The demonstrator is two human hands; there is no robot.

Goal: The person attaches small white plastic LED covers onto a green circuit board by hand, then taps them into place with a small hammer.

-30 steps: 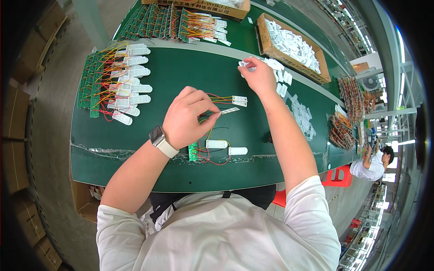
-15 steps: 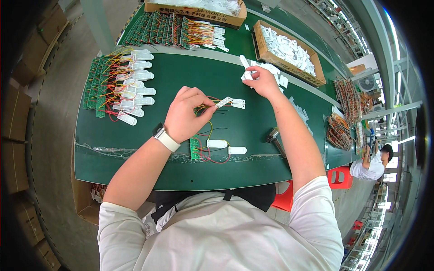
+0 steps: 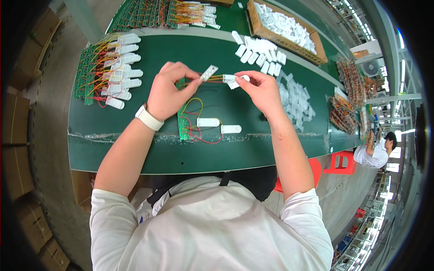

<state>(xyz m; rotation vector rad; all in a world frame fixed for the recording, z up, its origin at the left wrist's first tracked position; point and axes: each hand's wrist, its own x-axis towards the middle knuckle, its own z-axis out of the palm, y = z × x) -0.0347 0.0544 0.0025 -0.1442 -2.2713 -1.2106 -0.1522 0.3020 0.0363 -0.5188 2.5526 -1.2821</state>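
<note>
My left hand (image 3: 174, 88) pinches a small white dotted board (image 3: 209, 72) on thin wires, held tilted above the green table. Close by, my right hand (image 3: 260, 92) is closed on a white plastic cover with a rounded end (image 3: 239, 82). Another white wired board (image 3: 228, 77) lies against that cover; whether my fingers touch it I cannot tell. Nearer me is a green circuit board (image 3: 183, 127), partly covered by my left hand at its far end. Red and yellow wires join it to one white cased piece (image 3: 208, 122) and a second white cased piece (image 3: 231, 129).
Wired circuit boards with white cased ends (image 3: 120, 67) lie in a row at left. Loose white covers (image 3: 260, 52) are scattered before a cardboard box (image 3: 318, 52) full of them. Translucent pieces (image 3: 296, 101) lie right of my forearm. Another person (image 3: 373, 151) sits far right.
My right hand has come left and nearer from the loose covers, bringing a white cover beside the wired boards. My left hand has turned its board more upright. The whole view has shifted.
</note>
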